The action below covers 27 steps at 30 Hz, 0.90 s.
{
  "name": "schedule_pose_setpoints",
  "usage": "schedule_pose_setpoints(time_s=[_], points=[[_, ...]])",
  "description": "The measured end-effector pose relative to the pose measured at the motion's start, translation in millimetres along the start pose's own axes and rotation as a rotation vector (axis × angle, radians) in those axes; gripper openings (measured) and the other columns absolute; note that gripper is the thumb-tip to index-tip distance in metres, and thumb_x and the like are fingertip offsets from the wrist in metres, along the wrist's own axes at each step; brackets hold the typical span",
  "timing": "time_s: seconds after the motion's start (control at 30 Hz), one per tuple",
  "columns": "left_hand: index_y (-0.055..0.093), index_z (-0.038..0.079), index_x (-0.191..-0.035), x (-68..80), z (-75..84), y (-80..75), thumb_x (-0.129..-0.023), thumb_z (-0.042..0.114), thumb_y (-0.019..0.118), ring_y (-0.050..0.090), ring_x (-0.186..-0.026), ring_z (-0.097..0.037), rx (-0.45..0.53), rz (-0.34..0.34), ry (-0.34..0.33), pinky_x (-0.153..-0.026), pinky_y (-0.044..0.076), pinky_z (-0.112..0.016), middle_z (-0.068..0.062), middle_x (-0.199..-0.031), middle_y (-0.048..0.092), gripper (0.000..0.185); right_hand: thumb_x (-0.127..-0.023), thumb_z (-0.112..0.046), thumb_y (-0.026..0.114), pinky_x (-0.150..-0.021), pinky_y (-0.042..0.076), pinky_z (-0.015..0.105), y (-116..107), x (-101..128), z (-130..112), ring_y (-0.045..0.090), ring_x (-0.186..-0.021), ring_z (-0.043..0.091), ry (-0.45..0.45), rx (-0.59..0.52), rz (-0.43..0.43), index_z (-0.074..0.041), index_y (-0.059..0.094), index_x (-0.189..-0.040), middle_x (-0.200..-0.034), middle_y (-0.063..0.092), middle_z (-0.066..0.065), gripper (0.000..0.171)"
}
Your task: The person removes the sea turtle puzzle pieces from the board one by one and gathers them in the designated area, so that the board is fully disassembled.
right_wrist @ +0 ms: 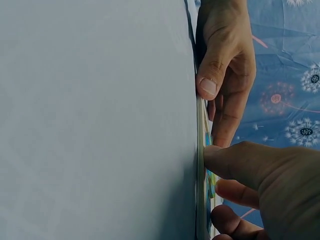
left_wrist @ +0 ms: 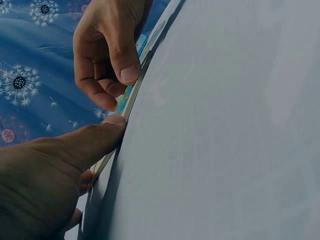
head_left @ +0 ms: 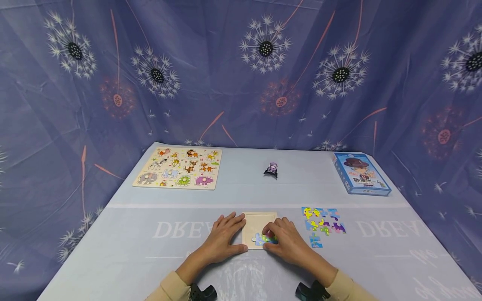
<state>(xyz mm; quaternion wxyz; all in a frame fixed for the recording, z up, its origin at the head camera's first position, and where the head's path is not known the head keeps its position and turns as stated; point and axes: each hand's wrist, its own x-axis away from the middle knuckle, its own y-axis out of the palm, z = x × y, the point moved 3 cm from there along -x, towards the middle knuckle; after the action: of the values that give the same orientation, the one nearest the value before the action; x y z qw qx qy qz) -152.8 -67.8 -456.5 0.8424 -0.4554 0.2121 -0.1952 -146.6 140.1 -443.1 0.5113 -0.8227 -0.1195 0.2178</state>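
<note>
A square wooden puzzle tray (head_left: 260, 216) lies near the front of the table, with several joined jigsaw pieces (head_left: 259, 240) in its lower right part. My left hand (head_left: 225, 237) rests along its left side with fingers stretched forward, thumb at the near left corner. Over the tray's right side, my right hand (head_left: 285, 239) holds a jigsaw piece (head_left: 270, 235) under bent fingertips, and its thumb lies at the near rim. The hand partly hides that piece. Both wrist views show the thumbs at the tray's near edge.
Loose jigsaw pieces (head_left: 324, 221) lie right of the tray, with a single blue piece (head_left: 315, 241) nearest me. Farther back are an animal puzzle board (head_left: 177, 168) on the left, a small purple-and-black item (head_left: 271, 169) in the middle and a blue box (head_left: 361, 174) on the right.
</note>
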Motion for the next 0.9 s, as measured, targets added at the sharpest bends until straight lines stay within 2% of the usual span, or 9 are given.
schedule_pose_setpoints(time_s=[0.6, 0.9], points=[[0.05, 0.006, -0.136, 0.0, -0.2, -0.6, -0.078, 0.041, 0.072, 0.032, -0.14, -0.034, -0.002, 0.004, -0.003, -0.112, 0.019, -0.06, -0.006, -0.147, 0.043, 0.071, -0.067, -0.026, 0.082, -0.071, 0.032, 0.026, 1.0, -0.4, 0.1, 0.038, -0.075, 0.004, -0.014, 0.02, 0.04, -0.021, 0.07, -0.084, -0.075, 0.049, -0.011, 0.022], [0.051, 0.006, -0.135, 0.3, -0.4, -0.6, -0.079, 0.042, 0.071, 0.032, -0.14, -0.034, -0.004, 0.01, 0.007, -0.111, 0.019, -0.06, -0.006, -0.147, 0.044, 0.07, -0.07, -0.027, 0.081, -0.071, 0.034, 0.027, 1.7, -1.0, 1.0, 0.041, -0.075, 0.004, -0.017, 0.016, 0.062, -0.02, 0.071, -0.086, -0.075, 0.051, -0.011, 0.02]])
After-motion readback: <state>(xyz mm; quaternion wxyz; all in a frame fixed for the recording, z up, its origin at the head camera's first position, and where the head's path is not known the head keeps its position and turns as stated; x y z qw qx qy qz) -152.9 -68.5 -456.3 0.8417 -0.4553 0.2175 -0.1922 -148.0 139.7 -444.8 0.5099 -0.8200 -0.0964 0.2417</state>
